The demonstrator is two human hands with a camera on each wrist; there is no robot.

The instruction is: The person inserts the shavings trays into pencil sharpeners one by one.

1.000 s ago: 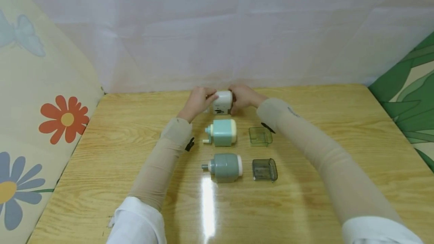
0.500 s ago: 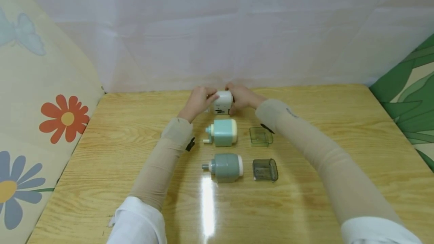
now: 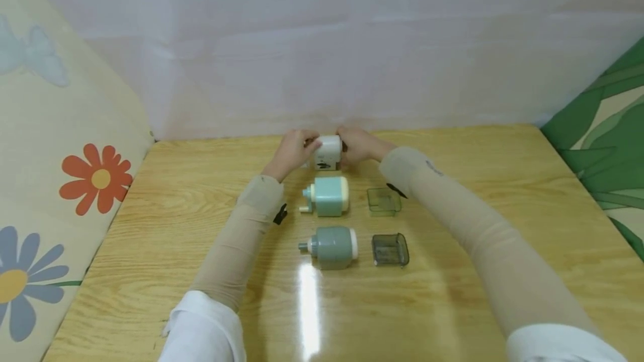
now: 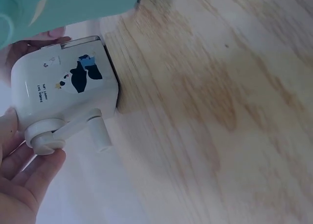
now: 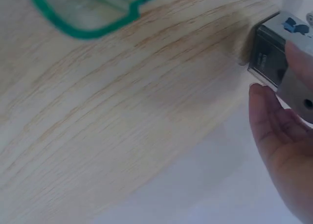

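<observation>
Left hand (image 3: 293, 151) curled at the crank end of the white sharpener (image 3: 328, 152), fingers (image 4: 22, 172) against the crank (image 4: 63, 133) — holding. Right hand (image 3: 356, 144) wrapped on the opposite end, fingers (image 5: 274, 121) beside its dark drawer (image 5: 266, 60). Sharpener thus clasped between both hands, at the far edge of the table (image 3: 503, 183). Nearer along the table — mint sharpener (image 3: 327, 196) with green tray (image 3: 384, 201), then grey sharpener (image 3: 330, 247) with dark tray (image 3: 389, 249).

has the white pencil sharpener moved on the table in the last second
No. The white pencil sharpener sits just behind the mint sharpener, as before; the small shift is camera motion.
</observation>
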